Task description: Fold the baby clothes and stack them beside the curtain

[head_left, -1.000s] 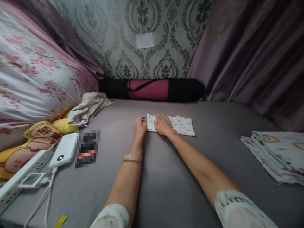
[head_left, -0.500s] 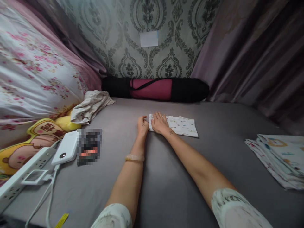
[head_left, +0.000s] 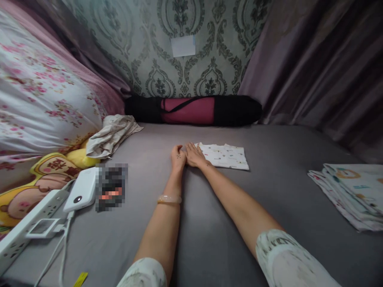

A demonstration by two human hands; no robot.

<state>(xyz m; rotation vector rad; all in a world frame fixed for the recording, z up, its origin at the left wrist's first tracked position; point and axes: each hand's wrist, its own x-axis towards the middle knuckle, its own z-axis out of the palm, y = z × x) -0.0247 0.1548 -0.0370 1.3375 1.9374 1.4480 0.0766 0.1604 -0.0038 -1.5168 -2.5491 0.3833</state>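
A white cloth (head_left: 226, 156) with small printed motifs lies folded flat on the grey bed sheet. My right hand (head_left: 195, 155) is spread flat over its left end, fingers stretched out and pointing away from me. Just left of that end, my left hand (head_left: 178, 158) rests on its side, next to the right hand. Its fingers are loosely bent and partly hidden, with nothing visible in them. The cloth's left edge is covered by my right hand.
A stack of folded printed cloths (head_left: 353, 195) lies at the right. On the left are a white power bank (head_left: 81, 188), a power strip (head_left: 32, 223), cables, a crumpled cloth (head_left: 112, 135) and a cartoon cushion (head_left: 38, 187). A long black and red bag (head_left: 188, 110) lies along the wall.
My right hand has slid left along the cloth, closer to my left hand, uncovering more of the cloth. The whole view has shifted slightly.
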